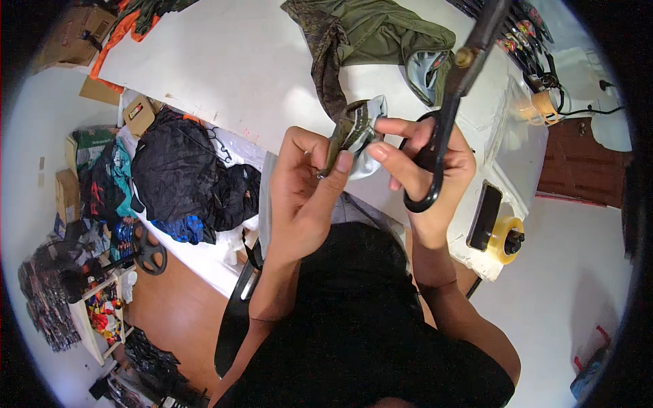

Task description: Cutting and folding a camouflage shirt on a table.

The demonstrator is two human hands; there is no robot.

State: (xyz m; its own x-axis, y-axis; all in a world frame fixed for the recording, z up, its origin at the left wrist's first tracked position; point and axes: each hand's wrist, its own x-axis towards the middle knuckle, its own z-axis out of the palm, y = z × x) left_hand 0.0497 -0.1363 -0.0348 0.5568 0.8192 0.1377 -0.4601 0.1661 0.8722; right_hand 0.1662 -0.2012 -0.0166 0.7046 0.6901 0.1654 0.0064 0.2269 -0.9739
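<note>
A garment in olive green (388, 34) and dark camouflage lies across the far part of the white table (224, 61). Its camouflage sleeve (326, 68) runs down toward me, and the sleeve end is folded back to show a pale lining (371, 126). My left hand (299, 197) is closed, pinching the sleeve end between thumb and fingers. Large dark scissors (445, 122) hang on my right hand (439, 180), with their handle loops around its fingers and the blades pointing up and away. The right thumb and index finger also touch the lining. The blade tips are out of view.
Black clothing (180, 170) is heaped at the left, beside teal and blue pieces. At the table's right edge lie a dark phone (485, 216) and a round yellow object (509, 239) with a black knob. Orange fabric (122, 41) hangs at the far left. A brown door (581, 160) stands at the right.
</note>
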